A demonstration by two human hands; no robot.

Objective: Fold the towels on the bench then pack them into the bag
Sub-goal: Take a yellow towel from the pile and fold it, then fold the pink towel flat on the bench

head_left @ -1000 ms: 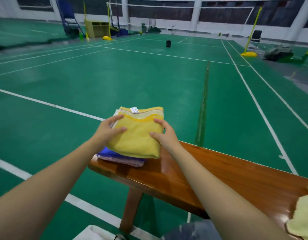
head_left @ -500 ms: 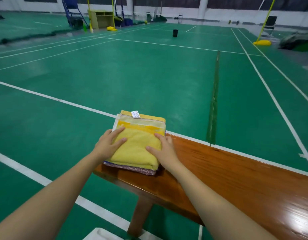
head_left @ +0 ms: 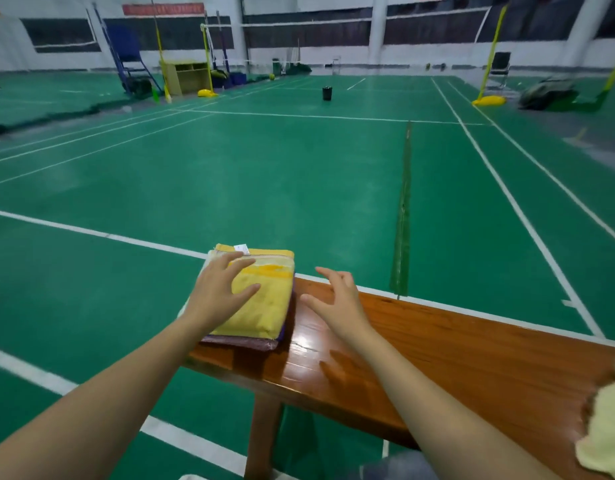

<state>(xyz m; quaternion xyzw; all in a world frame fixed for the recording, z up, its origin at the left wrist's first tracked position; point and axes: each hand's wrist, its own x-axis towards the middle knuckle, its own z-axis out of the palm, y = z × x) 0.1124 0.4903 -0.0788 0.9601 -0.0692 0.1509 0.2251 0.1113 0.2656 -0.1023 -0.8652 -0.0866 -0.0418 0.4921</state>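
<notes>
1. Hands first: left hand [head_left: 219,292] is spread wide and flat over the left side of the folded yellow towel [head_left: 264,303] and grips nothing. Can't tell if it presses or just hovers. Right hand [head_left: 337,301] hangs loosely open, fingers a bit bent, above bare table [head_left: 472,362] just beside the stack, also w/ nothing in it. So neither hand has hold of the stack.
2. Biggest worry: the whole stack going over. Yellow towel lies on a purple towel [head_left: 243,342] at the very left end of the table, right up to the end and the far edge. A sideways brush from the left hand could send both onto the floor [head_left: 230,168], and the folds would be lost.
3. Next: a poor pickup. If only the top towel is grabbed, or the stack is taken from one side, the layers will prob. slide apart or flop open. Both hands should go under the purple one, imo.
4. Smaller: a pale towel [head_left: 607,424] sits crumpled at the right end, partly out of view and not folded. The wood looks glossy, so a tug could slip it off.
5. Least: the bag isn't clearly in sight. There's something white at the bottom edge, but I can't tell what. A blind reach down could miss the opening.
</notes>
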